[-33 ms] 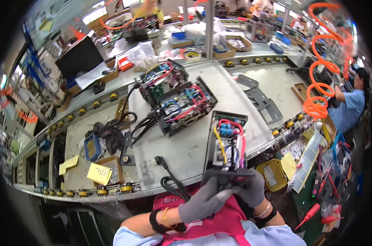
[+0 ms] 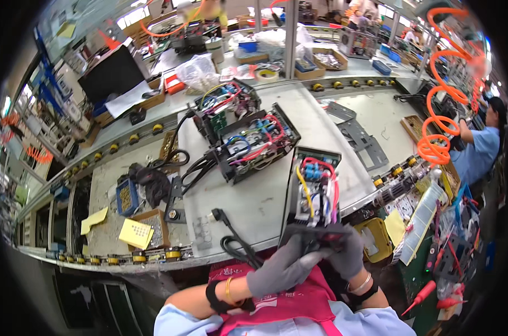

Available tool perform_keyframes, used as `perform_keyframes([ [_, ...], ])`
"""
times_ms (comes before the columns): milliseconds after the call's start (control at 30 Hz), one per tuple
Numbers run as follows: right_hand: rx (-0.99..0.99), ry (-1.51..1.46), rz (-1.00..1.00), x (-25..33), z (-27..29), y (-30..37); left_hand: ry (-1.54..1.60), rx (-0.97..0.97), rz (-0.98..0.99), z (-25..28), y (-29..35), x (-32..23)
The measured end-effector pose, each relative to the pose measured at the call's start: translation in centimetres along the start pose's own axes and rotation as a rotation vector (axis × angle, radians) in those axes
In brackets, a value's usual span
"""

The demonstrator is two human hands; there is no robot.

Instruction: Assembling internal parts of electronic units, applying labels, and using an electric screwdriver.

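An open electronic unit (image 2: 315, 187) with red, yellow and blue wires stands at the front edge of the board, its black end panel (image 2: 307, 232) facing me. My left hand (image 2: 282, 271), in a grey glove, is closed on the panel's lower left side. My right hand (image 2: 348, 256), gloved too, grips its right side. The thumbs meet near the panel's lower middle; whatever lies between them is hidden. A black power cord with a plug (image 2: 223, 219) runs from the board down toward my left hand. Two more open units (image 2: 259, 143) with wires and black cords sit farther back.
A white board (image 2: 254, 207) lies across the roller line. To the left are a blue screw bin (image 2: 126, 199) and a cardboard box (image 2: 153, 224). A yellow tray (image 2: 377, 238), a red screwdriver (image 2: 421, 297) and a coiled orange hose (image 2: 436, 112) are on the right. A co-worker (image 2: 481, 140) sits there.
The view has shifted very slightly. The end panel and both hands have risen a little with it; the grip looks the same.
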State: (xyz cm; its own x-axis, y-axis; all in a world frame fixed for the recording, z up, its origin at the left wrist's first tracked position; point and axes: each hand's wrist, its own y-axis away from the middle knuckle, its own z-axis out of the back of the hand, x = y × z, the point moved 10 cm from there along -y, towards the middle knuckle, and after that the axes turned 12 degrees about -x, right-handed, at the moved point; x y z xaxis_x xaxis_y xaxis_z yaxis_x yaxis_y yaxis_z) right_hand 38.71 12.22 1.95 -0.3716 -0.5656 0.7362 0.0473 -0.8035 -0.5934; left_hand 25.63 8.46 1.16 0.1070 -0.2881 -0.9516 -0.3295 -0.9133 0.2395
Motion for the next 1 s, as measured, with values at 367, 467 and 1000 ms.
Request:
perform_keyframes([
  [367, -0.057, 0.269, -0.151, -9.2, 1.8, -1.7, -1.34, -1.159, -0.885, 22.7, 0.1, -9.9],
  [467, -0.176, 0.254, -0.21, -9.2, 1.8, 0.0, -1.2, -1.046, -0.634, 27.5, -2.2, -7.0],
  [1000, -0.364, 0.172, -0.17, -7.0, -0.4, -0.6, -0.483, 0.175, 0.101, 8.6, -2.4, -3.7],
])
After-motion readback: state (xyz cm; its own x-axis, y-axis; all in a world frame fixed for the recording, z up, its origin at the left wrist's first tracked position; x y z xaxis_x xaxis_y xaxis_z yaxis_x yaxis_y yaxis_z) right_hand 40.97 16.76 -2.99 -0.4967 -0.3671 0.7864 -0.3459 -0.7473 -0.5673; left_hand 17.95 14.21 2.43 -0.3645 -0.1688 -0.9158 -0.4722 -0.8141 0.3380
